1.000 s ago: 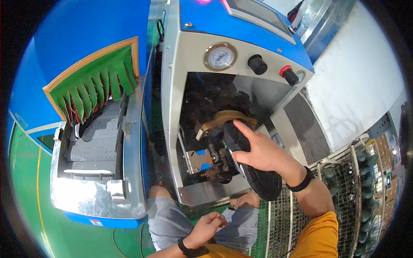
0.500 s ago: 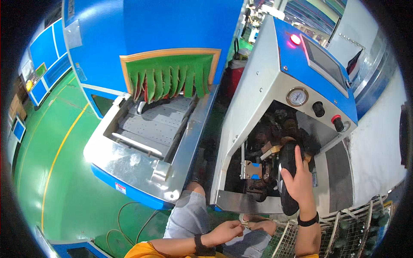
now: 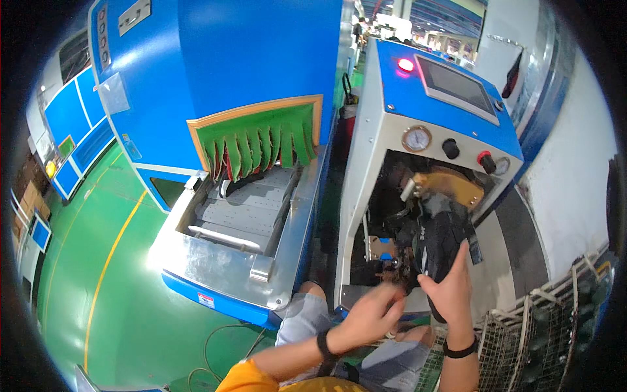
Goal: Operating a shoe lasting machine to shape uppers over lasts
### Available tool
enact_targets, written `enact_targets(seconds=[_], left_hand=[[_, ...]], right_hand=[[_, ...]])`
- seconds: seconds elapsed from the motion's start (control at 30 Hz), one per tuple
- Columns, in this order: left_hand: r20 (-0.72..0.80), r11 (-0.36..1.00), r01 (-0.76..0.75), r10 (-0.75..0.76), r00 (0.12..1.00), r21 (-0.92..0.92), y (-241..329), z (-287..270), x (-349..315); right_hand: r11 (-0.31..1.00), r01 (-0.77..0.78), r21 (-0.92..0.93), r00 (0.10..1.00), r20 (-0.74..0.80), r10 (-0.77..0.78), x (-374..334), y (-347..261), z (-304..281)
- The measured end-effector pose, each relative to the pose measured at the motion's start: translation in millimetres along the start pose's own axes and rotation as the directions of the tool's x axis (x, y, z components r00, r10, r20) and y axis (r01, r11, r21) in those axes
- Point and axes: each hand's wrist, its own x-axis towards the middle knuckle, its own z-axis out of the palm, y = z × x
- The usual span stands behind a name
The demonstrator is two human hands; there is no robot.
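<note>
A black shoe (image 3: 439, 238) with a pale stripe on its side stands tilted in the opening of the grey and blue machine on the right. My right hand (image 3: 450, 287) holds its lower end, thumb on the near left side and fingers along the right. My left hand (image 3: 375, 312) is just left of the shoe, fingers loosely curled and slightly blurred, thumb apart from them; nothing shows in it. A yellowish curved block (image 3: 457, 188) sits above the shoe inside the opening. Left of the shoe is a small bracket with blue pads (image 3: 383, 248).
A pressure gauge (image 3: 417, 138), knobs and a lit red lamp (image 3: 405, 65) are on the machine's front and top. At left, a metal-edged conveyor (image 3: 245, 215) passes under a green strip curtain (image 3: 261, 140). A wire rack (image 3: 522, 326) stands at lower right.
The shoe has turned, showing its upper side rather than its sole. My left hand has risen from my lap toward the shoe. The view has shifted, and the yellowish block is now plainly visible.
</note>
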Motion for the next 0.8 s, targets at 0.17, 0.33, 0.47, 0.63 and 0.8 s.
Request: enact_targets(seconds=[0.17, 0.33, 0.47, 0.63, 0.8], left_hand=[[-0.147, 0.717, -0.443, 0.597, 0.788, 0.538, 62.5, 6.5, 129.9], [-0.001, 0.757, -0.261, 0.326, 0.945, 0.599, 58.7, 41.3, 177.5], [-0.016, 0.638, -0.21, 0.329, 0.944, 0.741, 53.3, 48.4, 190.5], [-0.015, 0.606, -0.177, 0.297, 0.955, 0.776, 54.5, 60.1, 179.9], [-0.155, 0.721, -0.097, 0.275, 0.949, 0.686, 70.9, 38.8, 157.6]], right_hand=[[0.998, 0.06, -0.036, 0.997, -0.051, -0.062, -2.4, -2.3, 13.4], [1.0, -0.026, 0.0, 0.998, -0.049, 0.026, -6.8, -11.9, 4.5], [0.993, -0.033, -0.115, 0.999, -0.005, 0.032, -10.3, -12.3, 11.3], [0.989, -0.003, -0.15, 0.998, -0.062, -0.006, -17.9, -14.4, 8.1], [0.979, 0.048, -0.196, 0.993, -0.093, -0.068, -26.4, -29.2, 4.2]])
